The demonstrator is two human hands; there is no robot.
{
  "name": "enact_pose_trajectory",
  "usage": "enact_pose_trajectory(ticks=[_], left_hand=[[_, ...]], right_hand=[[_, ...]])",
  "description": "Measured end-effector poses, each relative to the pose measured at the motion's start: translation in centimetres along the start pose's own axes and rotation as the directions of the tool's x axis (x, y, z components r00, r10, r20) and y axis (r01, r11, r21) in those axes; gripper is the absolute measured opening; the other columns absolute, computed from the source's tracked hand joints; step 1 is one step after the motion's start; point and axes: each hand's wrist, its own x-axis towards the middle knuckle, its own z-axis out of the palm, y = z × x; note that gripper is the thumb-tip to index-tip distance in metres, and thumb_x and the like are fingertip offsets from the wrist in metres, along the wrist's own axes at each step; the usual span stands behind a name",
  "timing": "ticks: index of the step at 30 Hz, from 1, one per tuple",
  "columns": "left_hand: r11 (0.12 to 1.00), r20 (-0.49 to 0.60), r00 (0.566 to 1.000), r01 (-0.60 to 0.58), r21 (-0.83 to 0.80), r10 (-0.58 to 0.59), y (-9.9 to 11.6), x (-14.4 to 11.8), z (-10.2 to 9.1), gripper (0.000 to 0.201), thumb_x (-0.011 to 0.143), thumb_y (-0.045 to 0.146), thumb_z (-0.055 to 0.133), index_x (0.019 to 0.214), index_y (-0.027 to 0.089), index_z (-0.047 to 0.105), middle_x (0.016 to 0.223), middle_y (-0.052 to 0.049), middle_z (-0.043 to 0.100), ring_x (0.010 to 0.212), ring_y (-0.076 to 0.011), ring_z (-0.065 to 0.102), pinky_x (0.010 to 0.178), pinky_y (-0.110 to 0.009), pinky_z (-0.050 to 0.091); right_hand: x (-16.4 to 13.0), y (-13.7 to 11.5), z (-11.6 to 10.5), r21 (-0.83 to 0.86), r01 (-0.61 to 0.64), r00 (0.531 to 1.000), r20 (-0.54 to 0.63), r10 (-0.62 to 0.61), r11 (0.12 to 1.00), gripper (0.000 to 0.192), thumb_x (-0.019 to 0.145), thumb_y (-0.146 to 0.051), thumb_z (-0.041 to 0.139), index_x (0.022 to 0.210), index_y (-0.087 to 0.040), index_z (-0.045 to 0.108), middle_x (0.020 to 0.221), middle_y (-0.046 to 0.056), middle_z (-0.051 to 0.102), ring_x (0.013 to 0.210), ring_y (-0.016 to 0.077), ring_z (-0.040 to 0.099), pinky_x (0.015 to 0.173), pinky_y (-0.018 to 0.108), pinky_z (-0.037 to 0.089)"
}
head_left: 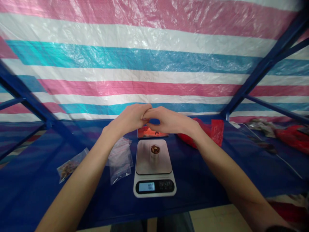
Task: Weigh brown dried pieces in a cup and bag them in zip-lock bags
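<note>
- Left hand (129, 119) and right hand (169, 120) are meeting at centre frame, fingertips touching one another above the far edge of the scale (154, 169).
- Both hands are curling partly closed, fingers bunching toward each other; whether anything is pinched between them I cannot tell, as the fingers are hiding the spot.
- Scale is sitting on the blue table (205, 174), just below centre of the frame, its display (146, 186) glowing and reading 10.0.
- A small cup (155, 152) holding dark brown pieces is standing on the upper part of the scale's platform, directly below the hands and apart from them.
- A red-orange packet (152, 132) is lying just behind the scale, partly under the hands.
- Clear zip bags (120, 159) are lying left of the scale; another bag with brown contents (70, 166) is lying farther left.
- Red plastic bag (212, 130) is resting right of centre, beside the right wrist.
- Striped tarp (154, 58) is filling the upper frame.
</note>
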Motion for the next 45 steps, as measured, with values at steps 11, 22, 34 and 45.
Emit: enact_pose_trajectory(ticks=[11,22,34,45], left_hand=[[0.993,-0.051,0.999,0.0,0.118,0.006,-1.9,-8.1,5.5,0.015,0.099,0.019,0.057,0.098,0.02,0.072,0.092,-0.006,0.075,0.087,-0.0236,0.067,0.081,-0.036,0.048],[0.988,-0.055,0.998,0.016,0.153,-0.007,-0.3,-8.6,6.3,0.004,0.095,0.019,0.067,0.092,0.02,0.068,0.094,-0.005,0.076,0.091,-0.0255,0.064,0.082,-0.039,0.045],[0.993,-0.093,0.994,0.074,0.096,-0.065,0.3,-8.8,6.5,0.003,0.095,0.019,0.065,0.093,0.021,0.065,0.094,-0.005,0.076,0.097,-0.0271,0.065,0.085,-0.04,0.046],[0.971,-0.087,0.976,0.21,0.119,-0.2,0.2,-9.0,5.5,0.013,0.094,0.029,0.074,0.099,0.022,0.064,0.094,-0.009,0.073,0.096,-0.0312,0.068,0.083,-0.042,0.049]], right_hand=[[-9.9,-0.1,6.0,0.461,-0.281,0.865,-0.258,0.431,0.841,0.033,0.094,-0.041,0.079,0.123,-0.023,0.075,0.121,0.009,0.076,0.115,0.0272,0.069,0.1,0.043,0.053],[-9.4,-1.3,10.2,0.356,-0.433,0.827,-0.207,0.522,0.828,0.04,0.075,-0.03,0.098,0.111,-0.025,0.082,0.113,0.008,0.072,0.109,0.0275,0.065,0.097,0.043,0.052],[-6.7,-2.2,9.0,0.513,-0.346,0.814,-0.252,0.523,0.786,0.023,0.084,-0.024,0.084,0.107,-0.021,0.078,0.107,0.005,0.081,0.102,0.0226,0.074,0.096,0.039,0.056],[-1.1,-3.3,7.3,0.043,-0.388,0.906,-0.166,0.39,0.921,0.025,0.09,-0.036,0.085,0.105,-0.018,0.073,0.097,0.005,0.078,0.09,0.0235,0.073,0.08,0.036,0.053]])
